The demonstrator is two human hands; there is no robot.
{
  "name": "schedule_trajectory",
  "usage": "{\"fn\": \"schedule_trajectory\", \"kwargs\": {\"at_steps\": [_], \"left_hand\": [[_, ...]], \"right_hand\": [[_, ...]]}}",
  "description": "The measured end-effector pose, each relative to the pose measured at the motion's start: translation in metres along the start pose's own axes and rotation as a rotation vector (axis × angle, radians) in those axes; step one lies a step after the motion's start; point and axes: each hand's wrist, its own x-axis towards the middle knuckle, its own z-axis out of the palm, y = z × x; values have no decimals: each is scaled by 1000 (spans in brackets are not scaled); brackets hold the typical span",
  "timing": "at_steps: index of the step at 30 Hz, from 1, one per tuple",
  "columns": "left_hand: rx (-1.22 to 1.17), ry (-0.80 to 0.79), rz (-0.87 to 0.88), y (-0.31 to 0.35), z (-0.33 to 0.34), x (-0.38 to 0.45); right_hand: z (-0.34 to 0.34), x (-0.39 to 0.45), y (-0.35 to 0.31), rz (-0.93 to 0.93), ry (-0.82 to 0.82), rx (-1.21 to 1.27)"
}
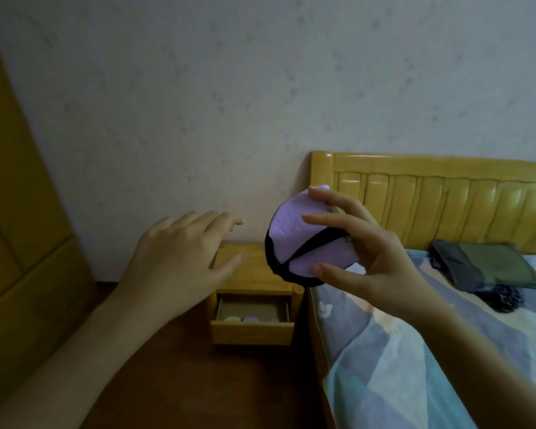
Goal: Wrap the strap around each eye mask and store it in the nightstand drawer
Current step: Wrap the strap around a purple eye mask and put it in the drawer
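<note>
The bed (415, 351) runs under and beyond your right forearm, its wooden headboard (446, 196) standing past your right hand against the wall. The nightstand (254, 274) sits in front of and below both hands, squeezed between the bed's edge and the bare floor, and its one drawer (251, 331) is pulled out toward you, open at the top. That drawer is what your next move turns on: it lies below and slightly to the left of your right hand (369, 252), and nearly straight down from the fingertips of your left hand (180, 258). Your right hand grips the one purple eye mask (294, 239) folded into a rounded bundle, thumb under and fingers over, with its black strap (316, 243) crossing the face on a slant from lower left to upper right; the bundle's longer side stands roughly upright. Your left hand hovers flat with fingers spread and relaxed, holding nothing, over the nightstand's top. The right hand is the one carrying, so I judge that it should lower the mask leftward and downward into the drawer. Inside the drawer you can count about two rounded shapes, one pale green (232, 319) and one purple (252, 319), though a third is too dim to tell. Beyond your right hand, on the bed, lie one dark green folded cloth (489, 264) and one dark patterned bundle (502, 297).
</note>
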Motion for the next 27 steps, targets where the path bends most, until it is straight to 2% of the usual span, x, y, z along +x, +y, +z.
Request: {"fn": "schedule_trajectory", "kwargs": {"at_steps": [9, 16, 19, 24, 27], "left_hand": [[-101, -198, -13, -72, 213, 101], [-241, -382, -70, -103, 366, 146], [-425, -456, -231, -108, 437, 143], [-762, -782, -614, -111, 570, 116], [-959, -859, -733, -110, 650, 90]], "right_hand": [[32, 100, 218, 146, -94, 76], [55, 131, 377, 346, -185, 142], [82, 128, 453, 416, -271, 141], [155, 101, 574, 567, -397, 295], [204, 72, 638, 656, -429, 323]]}}
